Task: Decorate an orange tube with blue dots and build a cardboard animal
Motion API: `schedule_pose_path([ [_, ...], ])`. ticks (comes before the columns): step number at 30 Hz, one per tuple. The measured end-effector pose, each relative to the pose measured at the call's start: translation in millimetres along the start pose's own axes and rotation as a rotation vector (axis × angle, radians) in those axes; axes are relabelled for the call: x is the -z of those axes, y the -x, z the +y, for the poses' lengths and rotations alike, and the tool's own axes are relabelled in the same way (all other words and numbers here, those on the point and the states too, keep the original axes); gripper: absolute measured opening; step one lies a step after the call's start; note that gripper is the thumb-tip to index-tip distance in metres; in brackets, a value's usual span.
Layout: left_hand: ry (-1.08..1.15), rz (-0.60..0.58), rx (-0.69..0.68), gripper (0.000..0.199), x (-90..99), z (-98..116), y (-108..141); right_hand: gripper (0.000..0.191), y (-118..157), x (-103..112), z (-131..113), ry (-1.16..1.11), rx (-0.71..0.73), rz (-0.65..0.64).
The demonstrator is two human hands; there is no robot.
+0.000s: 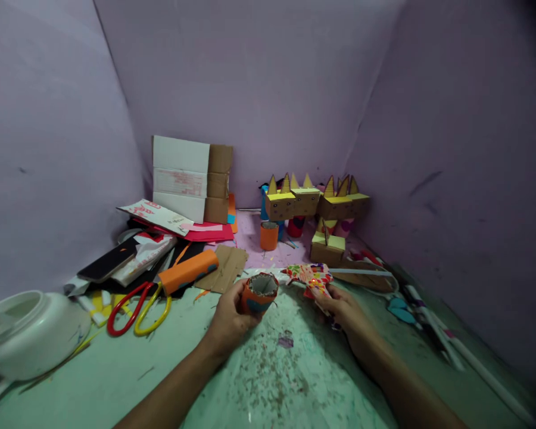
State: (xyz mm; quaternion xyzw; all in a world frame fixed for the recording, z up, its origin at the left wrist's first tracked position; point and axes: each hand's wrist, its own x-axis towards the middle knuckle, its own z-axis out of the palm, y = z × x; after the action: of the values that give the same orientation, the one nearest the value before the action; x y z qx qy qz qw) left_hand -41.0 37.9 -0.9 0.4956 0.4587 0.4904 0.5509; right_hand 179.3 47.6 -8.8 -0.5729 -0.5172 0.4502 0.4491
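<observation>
My left hand point(228, 319) is wrapped round a short orange cardboard tube point(254, 302) with a blue patch, its ragged open top facing up. In my right hand point(346, 310) is a glue gun point(310, 275) with a bright floral pattern. Its tip points left towards the tube, a small gap apart, and a whitish glue stick point(361, 271) juts from its back. A small orange light glows on its side. Behind my hands stands another orange tube point(268, 236). Small cardboard boxes with pointed ears point(280, 205) sit further back.
To the left lie red-and-yellow-handled scissors point(129, 310), a longer orange tube point(187, 271), a dark phone-like slab point(108, 258) and a white pot point(40, 333). Folded cardboard point(181, 179) leans on the back wall. Pens and sticks point(433, 328) line the right side.
</observation>
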Motion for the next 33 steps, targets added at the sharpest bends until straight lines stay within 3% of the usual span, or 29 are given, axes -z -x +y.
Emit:
schedule_pose_path([
  [3,0.024,0.0,0.021,0.046,-0.7,-1.4,0.5,0.036,-3.5,2.0,-1.0,0.054,-0.075,0.035],
  [7,0.037,0.004,0.003,0.041,-0.9,-2.1,0.1,0.04,-4.9,5.3,-5.4,0.177,-0.04,0.045],
  [11,-0.051,0.012,-0.044,0.04,-2.2,-5.6,-1.1,0.039,4.9,5.7,-14.2,-0.104,-0.014,0.035],
  [14,-0.159,0.013,-0.128,0.039,-1.5,-12.7,-1.6,0.045,16.2,9.2,-21.9,-0.18,0.035,-0.075],
  [18,-0.273,0.058,-0.175,0.041,1.6,-20.5,-3.1,0.042,26.1,17.0,-29.3,-0.083,0.109,-0.177],
  [28,-0.288,0.098,-0.188,0.04,3.8,-20.8,-6.9,0.018,28.7,20.5,-24.4,0.204,0.361,-0.135],
  [33,-0.344,0.091,-0.22,0.038,5.0,-21.4,-6.1,0.025,28.9,20.2,-13.2,0.242,0.378,-0.116],
])
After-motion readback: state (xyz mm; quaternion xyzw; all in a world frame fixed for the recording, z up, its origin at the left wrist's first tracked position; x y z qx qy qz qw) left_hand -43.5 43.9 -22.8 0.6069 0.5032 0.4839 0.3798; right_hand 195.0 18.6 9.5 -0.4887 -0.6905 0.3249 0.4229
